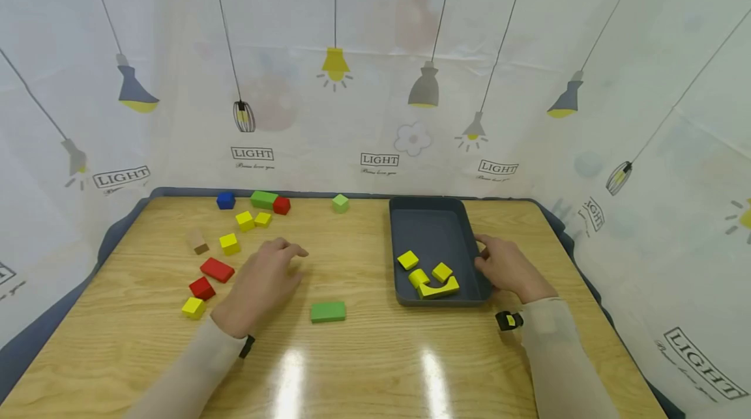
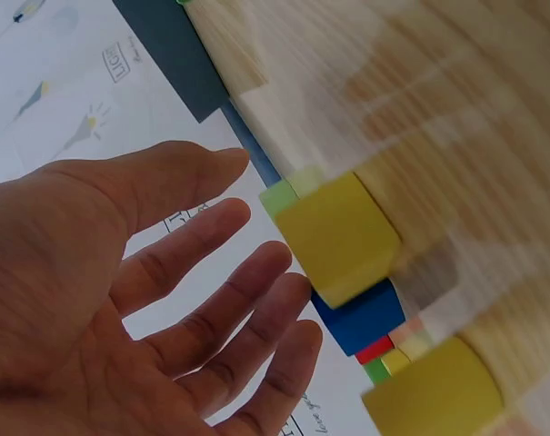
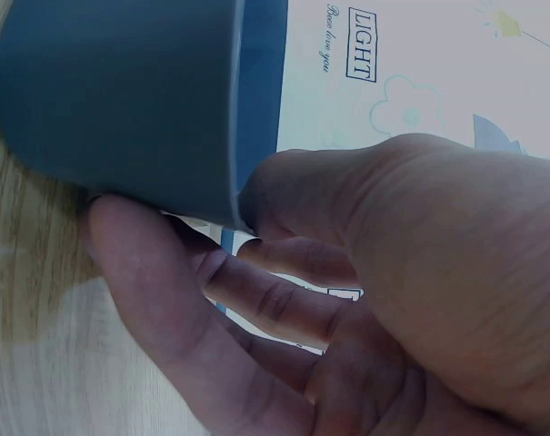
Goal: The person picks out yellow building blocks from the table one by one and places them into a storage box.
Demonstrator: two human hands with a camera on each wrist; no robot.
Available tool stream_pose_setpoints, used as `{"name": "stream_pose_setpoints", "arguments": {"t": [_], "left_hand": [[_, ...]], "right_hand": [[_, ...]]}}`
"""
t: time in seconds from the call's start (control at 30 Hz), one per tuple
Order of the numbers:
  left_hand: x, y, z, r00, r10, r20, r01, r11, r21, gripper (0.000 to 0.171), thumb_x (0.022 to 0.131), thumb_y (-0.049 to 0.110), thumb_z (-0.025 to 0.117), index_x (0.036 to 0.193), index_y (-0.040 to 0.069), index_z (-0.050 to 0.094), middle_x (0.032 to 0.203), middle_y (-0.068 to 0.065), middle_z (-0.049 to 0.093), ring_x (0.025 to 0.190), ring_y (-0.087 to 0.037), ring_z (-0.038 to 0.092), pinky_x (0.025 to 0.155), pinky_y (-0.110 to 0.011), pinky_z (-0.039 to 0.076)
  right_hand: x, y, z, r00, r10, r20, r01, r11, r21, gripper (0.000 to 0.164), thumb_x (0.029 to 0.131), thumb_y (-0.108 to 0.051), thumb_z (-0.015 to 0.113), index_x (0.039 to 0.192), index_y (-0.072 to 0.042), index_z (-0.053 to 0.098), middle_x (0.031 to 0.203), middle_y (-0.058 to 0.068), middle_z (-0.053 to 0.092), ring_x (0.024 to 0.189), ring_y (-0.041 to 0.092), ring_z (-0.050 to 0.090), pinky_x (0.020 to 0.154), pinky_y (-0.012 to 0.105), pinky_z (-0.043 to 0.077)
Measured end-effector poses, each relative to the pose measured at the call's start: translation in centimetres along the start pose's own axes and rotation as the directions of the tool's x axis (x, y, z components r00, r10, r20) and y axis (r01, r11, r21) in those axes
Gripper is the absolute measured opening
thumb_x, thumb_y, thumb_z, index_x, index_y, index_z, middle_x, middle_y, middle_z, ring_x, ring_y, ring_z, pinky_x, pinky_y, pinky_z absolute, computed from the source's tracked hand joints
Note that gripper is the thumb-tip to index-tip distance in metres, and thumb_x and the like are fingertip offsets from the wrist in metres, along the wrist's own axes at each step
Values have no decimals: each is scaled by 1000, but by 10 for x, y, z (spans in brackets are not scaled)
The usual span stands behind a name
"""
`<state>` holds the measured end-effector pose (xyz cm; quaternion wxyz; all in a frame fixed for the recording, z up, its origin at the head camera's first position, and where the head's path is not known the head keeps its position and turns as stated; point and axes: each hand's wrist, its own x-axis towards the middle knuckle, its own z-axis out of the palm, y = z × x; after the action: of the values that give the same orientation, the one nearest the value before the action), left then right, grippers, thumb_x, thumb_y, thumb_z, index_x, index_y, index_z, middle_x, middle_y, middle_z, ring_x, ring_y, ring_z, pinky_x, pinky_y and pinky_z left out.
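Note:
My left hand [image 1: 266,282] is over the table between the scattered blocks and a flat green block [image 1: 328,312]. Nothing lies in its loosely bent fingers; in the left wrist view they spread apart near a yellow block [image 2: 338,238]. On the other side, my right hand [image 1: 509,266] holds the right edge of a dark grey tray [image 1: 434,230]. Its thumb lies at the tray's rim, with a finger against the outer wall, in the right wrist view. Inside the tray's near half are a yellow arch block [image 1: 440,289], a yellow cylinder [image 1: 418,277] and two yellow cubes [image 1: 407,260].
Red blocks [image 1: 217,270], yellow blocks [image 1: 229,244] and a plain wooden block [image 1: 198,241] lie on the left side of the table. Along the back edge are a blue block [image 1: 225,201], a green block [image 1: 264,199], a red cube [image 1: 281,205] and a light green cube [image 1: 340,203].

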<state>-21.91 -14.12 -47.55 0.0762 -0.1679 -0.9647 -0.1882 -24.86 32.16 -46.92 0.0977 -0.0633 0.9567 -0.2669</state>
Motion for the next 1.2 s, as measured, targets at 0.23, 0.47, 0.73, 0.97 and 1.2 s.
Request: {"name": "stream_pose_setpoints", "arguments": {"t": [0.23,0.47,0.73,0.97,1.2], "left_hand": [[-7,-13,-10,999,11,40,-13,999,40,41,83,24,83,120,14,71,118,-7,59,110,-30,53,88,-48,53],[-10,-19,-11,993,4,118,-6,1000,12,46,80,25,84,123,14,69,119,-7,56,109,-29,51,88,-47,52],[-8,-20,-14,983,10,182,-4,999,-32,40,80,10,83,118,8,69,114,-10,60,106,-30,55,91,-45,52],[-7,-18,-14,983,3,182,4,999,-39,41,80,11,84,118,7,68,115,-11,62,108,-31,56,92,-46,52],[-5,-15,-11,988,12,157,-6,999,-37,46,81,12,84,121,3,65,114,-13,62,102,-28,57,90,-44,53]], "right_hand": [[2,-1,0,1000,-11,0,11,1000,-11,59,100,-6,56,154,-1,33,114,23,64,61,20,64,47,31,53],[3,-1,0,1000,-17,-5,17,1000,-10,59,100,-6,56,154,-1,34,114,23,64,60,21,64,47,31,53],[1,-4,-1,1000,-8,-8,7,1000,-1,59,100,-6,55,154,-3,33,114,23,64,59,23,64,46,31,53],[0,-5,-3,1000,4,-3,-4,1000,2,59,100,-5,56,155,-3,33,114,23,64,61,22,65,46,31,53],[-2,-4,-3,1000,6,5,-6,1000,2,59,100,-5,56,154,-1,33,115,24,63,59,21,63,47,31,53]]}}
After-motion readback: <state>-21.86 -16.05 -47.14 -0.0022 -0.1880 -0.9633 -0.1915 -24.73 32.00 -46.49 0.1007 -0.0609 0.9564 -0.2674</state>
